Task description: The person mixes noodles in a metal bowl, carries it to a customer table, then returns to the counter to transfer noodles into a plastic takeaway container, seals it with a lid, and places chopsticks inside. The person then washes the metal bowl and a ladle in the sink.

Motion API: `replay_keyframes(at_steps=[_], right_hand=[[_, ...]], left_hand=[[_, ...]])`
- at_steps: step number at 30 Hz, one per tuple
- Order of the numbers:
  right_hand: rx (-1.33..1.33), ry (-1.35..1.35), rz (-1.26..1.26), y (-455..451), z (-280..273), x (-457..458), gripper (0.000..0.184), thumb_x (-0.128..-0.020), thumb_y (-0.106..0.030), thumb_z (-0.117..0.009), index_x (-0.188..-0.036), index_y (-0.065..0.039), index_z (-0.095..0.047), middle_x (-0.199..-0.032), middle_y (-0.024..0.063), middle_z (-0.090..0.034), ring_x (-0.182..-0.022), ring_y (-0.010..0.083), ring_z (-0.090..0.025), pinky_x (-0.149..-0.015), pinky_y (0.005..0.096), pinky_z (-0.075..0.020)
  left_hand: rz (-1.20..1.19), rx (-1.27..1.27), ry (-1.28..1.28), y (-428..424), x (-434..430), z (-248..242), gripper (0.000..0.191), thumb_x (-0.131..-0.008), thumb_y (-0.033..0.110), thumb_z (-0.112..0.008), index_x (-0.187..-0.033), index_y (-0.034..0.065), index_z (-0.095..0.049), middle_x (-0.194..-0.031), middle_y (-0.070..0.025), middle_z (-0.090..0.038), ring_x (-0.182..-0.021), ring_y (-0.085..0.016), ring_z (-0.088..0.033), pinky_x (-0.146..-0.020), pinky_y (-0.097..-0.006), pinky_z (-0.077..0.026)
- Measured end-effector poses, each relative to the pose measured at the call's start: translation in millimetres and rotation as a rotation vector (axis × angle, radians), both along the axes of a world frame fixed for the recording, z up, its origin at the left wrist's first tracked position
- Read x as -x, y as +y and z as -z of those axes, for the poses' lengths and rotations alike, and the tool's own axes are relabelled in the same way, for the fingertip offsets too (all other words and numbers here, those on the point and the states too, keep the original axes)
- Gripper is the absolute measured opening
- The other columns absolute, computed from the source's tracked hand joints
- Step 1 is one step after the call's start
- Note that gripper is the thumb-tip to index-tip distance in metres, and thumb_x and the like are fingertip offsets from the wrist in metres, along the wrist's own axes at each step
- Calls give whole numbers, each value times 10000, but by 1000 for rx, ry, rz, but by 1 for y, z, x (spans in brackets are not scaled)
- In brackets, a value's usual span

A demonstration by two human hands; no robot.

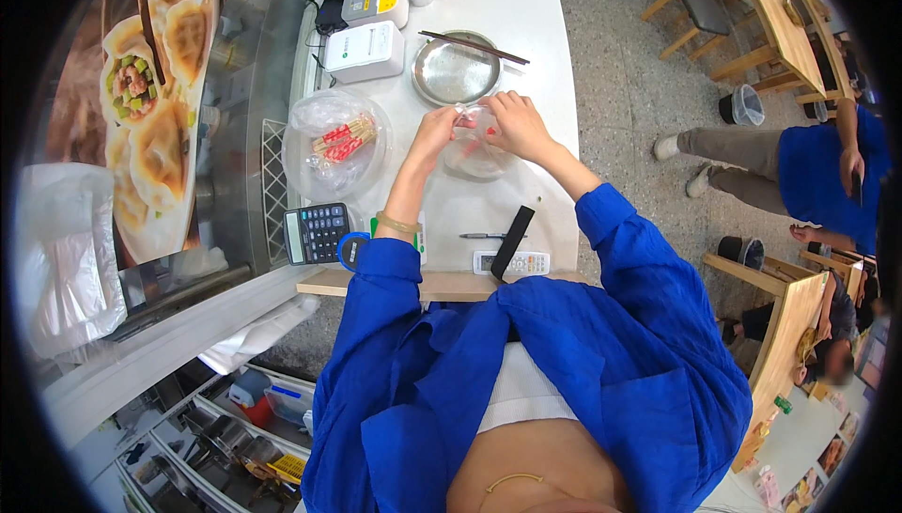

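Observation:
Both hands grip a clear plastic bag (479,161) by its gathered top, just above the white counter. My left hand (438,131), with a bangle at the wrist, pinches the bag's left side. On its right side, the fingers of my right hand (518,124) are curled around the plastic. Small red marks show on or through the bag; its contents are hard to make out. Right behind the hands lies a round metal plate (454,72), with a pair of dark chopsticks (473,46) across its rim.
A clear plastic tub (380,153) of red-wrapped packets (345,138) stands left. Nearer are a calculator (317,233), a pen (483,236), a black strap (513,242) and a remote control (528,263). Small printers (365,51) line the back left. A person (810,161) stands on the right.

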State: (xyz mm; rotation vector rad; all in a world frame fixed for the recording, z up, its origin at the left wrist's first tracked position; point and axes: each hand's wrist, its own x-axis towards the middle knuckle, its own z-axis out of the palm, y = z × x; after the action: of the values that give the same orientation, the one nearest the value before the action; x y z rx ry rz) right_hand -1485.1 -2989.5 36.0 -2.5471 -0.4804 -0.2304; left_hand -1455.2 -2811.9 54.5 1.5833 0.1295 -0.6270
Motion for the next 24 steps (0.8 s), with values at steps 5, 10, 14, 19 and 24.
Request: replay_keyframes(at_steps=[5, 10, 14, 19, 24], right_hand=[[-140, -154, 174, 5, 6, 10, 300, -658, -285, -706, -862, -93, -596, -783, 70, -583, -787, 263, -555, -677, 379, -443], [-306, 392, 77, 6, 8, 24, 367, -716, -404, -682, -798, -57, -598, -873, 98, -627, -714, 314, -607, -622, 386, -476], [-499, 293, 162, 18, -6, 33, 386, -711, -355, -700, -881, -24, -595, -818, 101, -606, -733, 290, -608, -645, 368, -476], [-441, 197, 78, 17, -14, 36, 286, -766, -208, -675, -909, 23, -587, -845, 134, -635, -722, 221, -615, -651, 309, -487], [-635, 313, 139, 2, -8, 42, 216, -788, -168, -645, -882, 23, -611, -845, 112, -645, -722, 168, -627, -652, 269, -497]], left_hand=[[80, -16, -115, -5, -1, -5, 289, -859, 243, -474, -913, 32, -663, -841, -25, -658, -623, -47, -459, -582, -189, -371], [130, -126, -246, -11, -6, 0, 292, -858, 231, -486, -927, 9, -663, -822, -47, -661, -669, -85, -524, -636, -227, -439], [287, -427, -353, -14, 3, -3, 303, -856, 240, -488, -870, -17, -649, -751, -53, -643, -631, -108, -549, -592, -245, -447], [103, 179, -39, -18, 22, 13, 256, -870, 224, -490, -833, 25, -648, -739, 2, -605, -652, -75, -532, -564, -217, -406], [35, 63, -144, -19, 29, 39, 249, -871, 201, -477, -902, 23, -647, -795, -10, -613, -704, -79, -539, -615, -212, -420]])
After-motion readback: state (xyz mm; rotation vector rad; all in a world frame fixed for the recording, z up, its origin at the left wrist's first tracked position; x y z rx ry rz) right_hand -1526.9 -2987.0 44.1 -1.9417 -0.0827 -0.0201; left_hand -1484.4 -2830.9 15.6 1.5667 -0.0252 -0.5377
